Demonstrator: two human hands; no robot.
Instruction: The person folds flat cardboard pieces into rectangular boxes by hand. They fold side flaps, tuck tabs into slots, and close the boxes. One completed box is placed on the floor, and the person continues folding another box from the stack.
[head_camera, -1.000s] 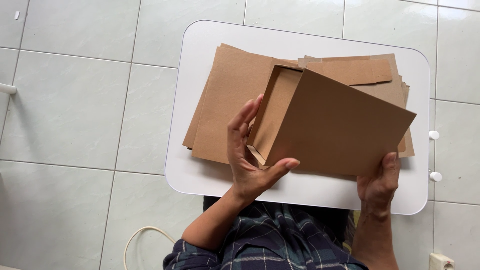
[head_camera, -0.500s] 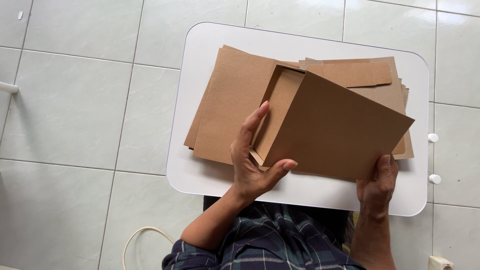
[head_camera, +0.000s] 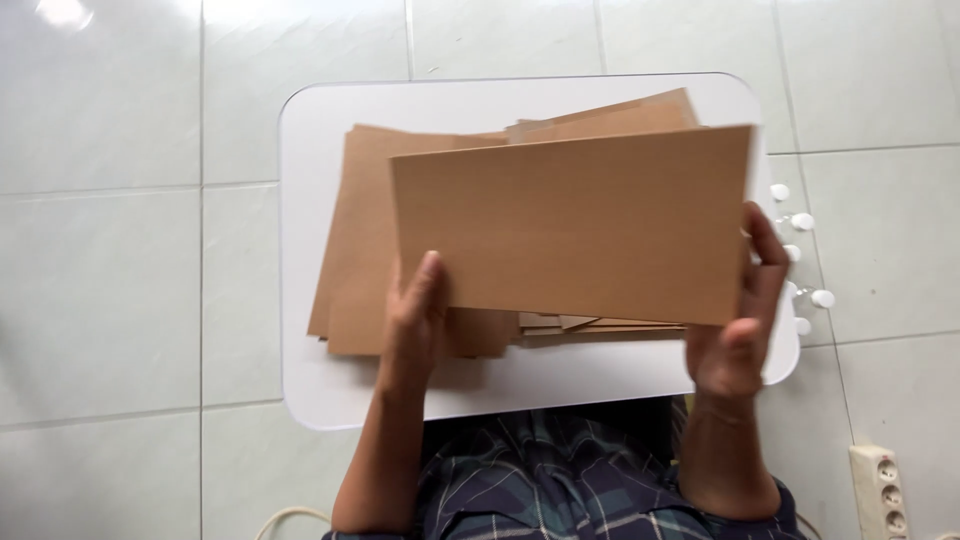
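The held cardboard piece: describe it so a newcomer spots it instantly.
On the white table lies a stack of brown sheets. Above it, the cardboard piece is gripped by the left hand and right hand. It alone is lifted, plain-faced and topmost.

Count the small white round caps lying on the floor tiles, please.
6 show, all right of the table: top one, two lower, three by the right hand. Others may be hidden.

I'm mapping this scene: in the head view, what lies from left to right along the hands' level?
Pale tiled floor → left hand → flat brown cardboard panel → right hand → small white round caps
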